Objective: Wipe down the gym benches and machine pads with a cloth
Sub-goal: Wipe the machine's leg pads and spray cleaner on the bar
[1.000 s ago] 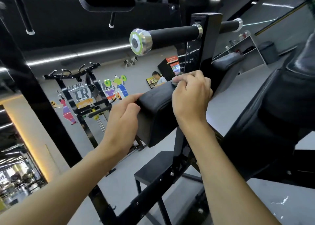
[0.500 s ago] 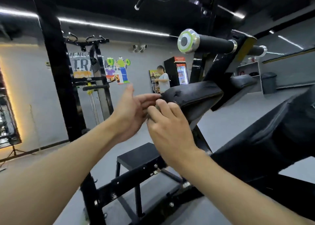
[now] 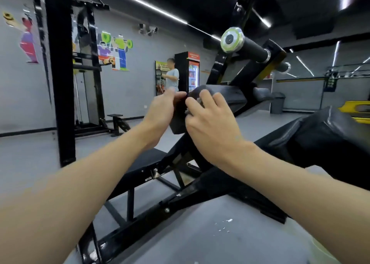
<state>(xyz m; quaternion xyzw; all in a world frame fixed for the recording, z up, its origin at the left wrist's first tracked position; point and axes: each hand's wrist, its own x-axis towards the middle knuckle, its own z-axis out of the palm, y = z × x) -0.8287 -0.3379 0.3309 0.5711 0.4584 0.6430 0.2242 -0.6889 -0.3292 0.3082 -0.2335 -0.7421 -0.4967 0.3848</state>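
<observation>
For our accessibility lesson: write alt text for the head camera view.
A person's right hand presses a grey cloth onto a black machine pad, while the left hand touches its near end. Another gym machine stands behind.

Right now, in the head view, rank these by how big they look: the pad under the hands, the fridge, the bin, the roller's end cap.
1. pad
2. fridge
3. end cap
4. bin
The end cap and bin look close, and the cap is nearer the camera, so their order is unsure.
</observation>
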